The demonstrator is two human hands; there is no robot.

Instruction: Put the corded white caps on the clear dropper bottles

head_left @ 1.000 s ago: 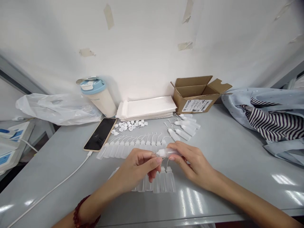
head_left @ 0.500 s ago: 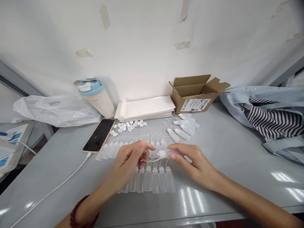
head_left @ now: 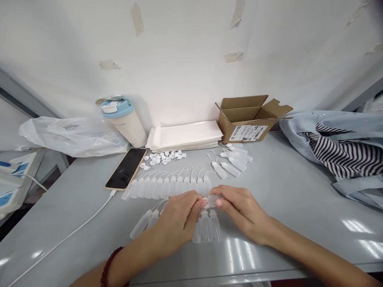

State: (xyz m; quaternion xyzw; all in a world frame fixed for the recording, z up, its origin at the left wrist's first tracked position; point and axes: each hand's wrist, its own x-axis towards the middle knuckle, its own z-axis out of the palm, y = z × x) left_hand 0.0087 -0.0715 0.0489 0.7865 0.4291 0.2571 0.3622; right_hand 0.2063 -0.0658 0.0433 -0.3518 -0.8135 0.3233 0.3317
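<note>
Between my two hands is a small translucent squeeze bottle [head_left: 213,200], lying on its side above the table. My right hand [head_left: 239,207] pinches its body between thumb and fingers. The fingers of my left hand [head_left: 182,217] are closed round its white neck end, hiding most of that end. Behind my hands stretches a row of similar bottles [head_left: 172,186] with thin curved tubes on their tops. A nearer row of bottles [head_left: 205,226] is partly covered by my left hand and forearm.
Small white caps [head_left: 163,158] lie in a heap behind the rows. More bottles [head_left: 230,167] are scattered before an open cardboard box [head_left: 247,129]. A phone [head_left: 126,169] with a cable, a stack of white envelopes [head_left: 188,135], a tumbler [head_left: 125,123], a plastic bag [head_left: 74,137] and a cloth bag [head_left: 302,119] surround them.
My left hand has moved right and closed on the bottle's neck end, where its fingers were curled beside it before. My right hand keeps hold of the bottle's body.
</note>
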